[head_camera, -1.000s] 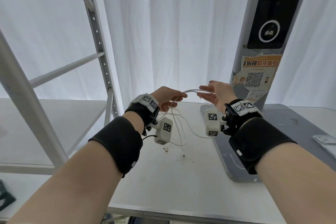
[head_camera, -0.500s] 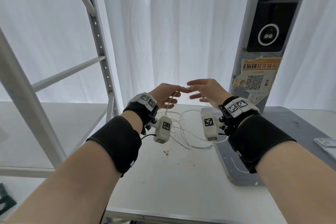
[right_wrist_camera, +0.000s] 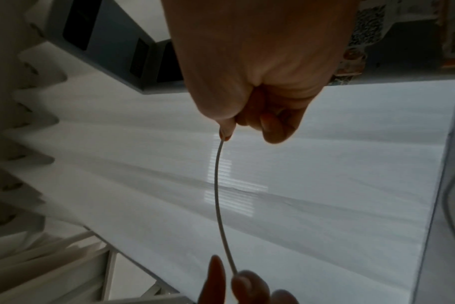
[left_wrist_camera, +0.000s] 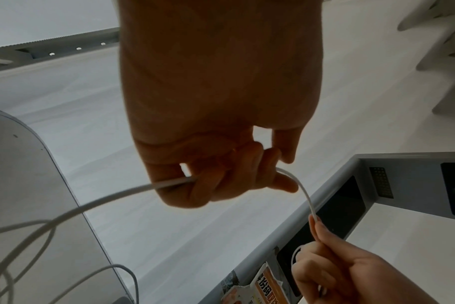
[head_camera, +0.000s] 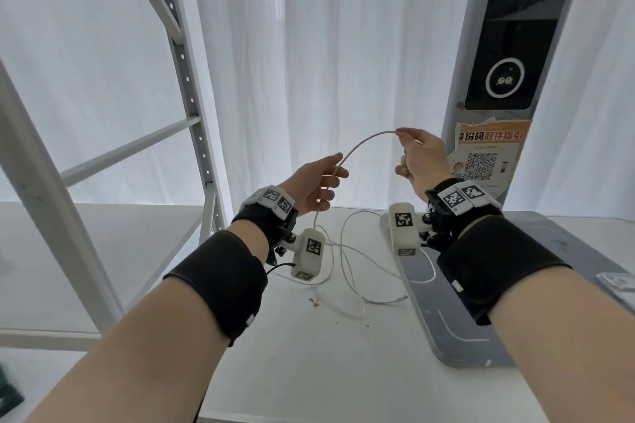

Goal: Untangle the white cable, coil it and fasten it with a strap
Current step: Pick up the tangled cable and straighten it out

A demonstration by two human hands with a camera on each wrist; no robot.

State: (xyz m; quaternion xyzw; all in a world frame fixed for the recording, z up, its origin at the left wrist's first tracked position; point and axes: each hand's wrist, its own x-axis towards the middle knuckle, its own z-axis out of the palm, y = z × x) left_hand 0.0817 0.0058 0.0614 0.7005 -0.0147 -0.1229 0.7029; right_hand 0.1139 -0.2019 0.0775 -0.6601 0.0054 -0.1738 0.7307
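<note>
A thin white cable [head_camera: 360, 142] arcs in the air between my two hands above the white table [head_camera: 309, 371]. My left hand [head_camera: 318, 178] curls its fingers round the cable [left_wrist_camera: 112, 198], which hangs from it down to loose tangled loops [head_camera: 347, 261] on the table. My right hand [head_camera: 417, 156], higher and to the right, pinches the cable near its end [right_wrist_camera: 217, 185] between thumb and forefinger, with a short loop curled in its palm [left_wrist_camera: 296, 254]. A connector end [head_camera: 400, 299] lies on the table. No strap shows in any view.
A grey tray-like base [head_camera: 457, 316] lies on the table's right half, under a tall grey kiosk [head_camera: 508, 45] with a QR notice [head_camera: 488, 154]. A white metal shelving frame [head_camera: 185, 79] stands at the left. Small crumbs [head_camera: 314, 301] lie by the loops. White curtains hang behind.
My hands, fingertips together half a second ago, have moved apart. The right hand has risen to the right, drawing a length of cable through the left hand into an arc.
</note>
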